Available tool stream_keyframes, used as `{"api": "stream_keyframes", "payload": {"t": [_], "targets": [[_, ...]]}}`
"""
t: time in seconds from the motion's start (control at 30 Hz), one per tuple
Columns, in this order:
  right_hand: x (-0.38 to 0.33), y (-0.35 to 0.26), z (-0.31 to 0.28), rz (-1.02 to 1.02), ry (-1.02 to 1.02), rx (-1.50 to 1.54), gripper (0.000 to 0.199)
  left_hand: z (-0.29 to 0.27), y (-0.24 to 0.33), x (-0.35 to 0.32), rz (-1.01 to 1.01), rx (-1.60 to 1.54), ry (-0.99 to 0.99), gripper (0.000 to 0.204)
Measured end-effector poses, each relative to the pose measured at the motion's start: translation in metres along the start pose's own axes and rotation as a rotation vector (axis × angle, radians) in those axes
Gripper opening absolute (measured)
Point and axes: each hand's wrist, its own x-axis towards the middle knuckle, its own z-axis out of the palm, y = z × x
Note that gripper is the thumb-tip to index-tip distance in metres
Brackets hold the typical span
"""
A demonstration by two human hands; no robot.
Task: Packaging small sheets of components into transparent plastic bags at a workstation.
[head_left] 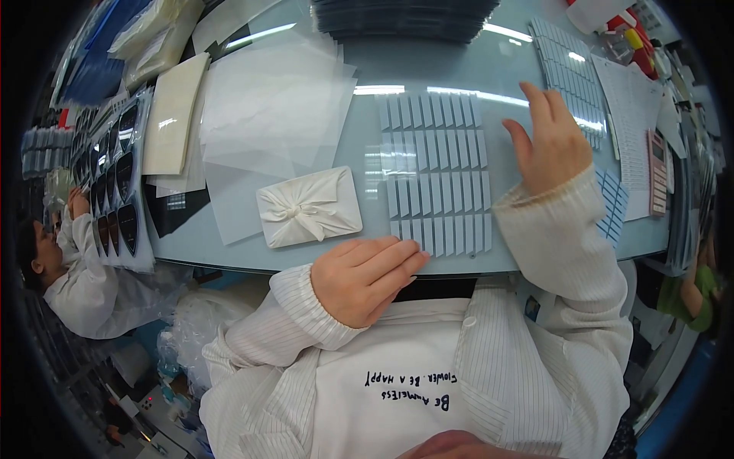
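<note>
On the glass-topped table before me lies a sheet of small grey-blue rectangular pieces in rows [437, 172]. Its left part looks glossy, as if under clear film. My left hand [367, 277] rests at the table's front edge, fingers stretched out side by side, their tips close to the sheet's lower left corner. Its thumb is hidden, and I see nothing held. To the right of the sheet, my right hand [554, 138] is raised with thumb and fingers apart, holding nothing. A white cloth-wrapped flat pack with a knot [310, 206] sits just beyond my left hand.
Translucent paper sheets [267, 99] and a cream pad [176, 115] lie left. A dark stack [405, 17] stands at the back. More gridded pieces [567, 73], a paper list [631, 130] and a pink calculator [657, 172] are right. A co-worker [92, 283] sits far left.
</note>
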Motion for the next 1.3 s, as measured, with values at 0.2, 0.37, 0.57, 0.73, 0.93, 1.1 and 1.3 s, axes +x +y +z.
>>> {"api": "stream_keyframes", "payload": {"t": [0.2, 0.37, 0.57, 0.73, 0.93, 1.1, 1.3], "targets": [[-0.072, 0.016, -0.048, 0.231, -0.395, 0.885, 0.06, 0.0, -0.002, 0.008, -0.127, 0.095, -0.006, 0.046], [-0.085, 0.001, -0.07, 0.855, -0.755, 1.776, 0.064, 0.002, 0.002, 0.008, -0.174, 0.11, 0.006, 0.046], [-0.082, -0.013, -0.058, 0.854, -0.685, 1.603, 0.047, 0.005, 0.006, 0.012, -0.17, 0.098, 0.025, 0.046], [-0.083, -0.011, -0.043, 0.52, -0.556, 1.347, 0.016, 0.001, 0.007, 0.011, -0.145, -0.001, 0.067, 0.047], [-0.063, 0.062, -0.06, 0.707, -0.077, 1.33, 0.015, -0.037, 0.012, 0.018, -0.109, 0.05, 0.06, 0.042], [-0.042, 0.14, -0.025, 0.735, 0.22, 1.278, 0.025, -0.069, 0.003, 0.04, -0.086, 0.23, -0.003, 0.04], [-0.029, 0.191, 0.051, 0.685, 0.199, 0.705, 0.026, -0.107, -0.038, 0.093, 0.107, 0.531, 0.077, 0.036]]}}
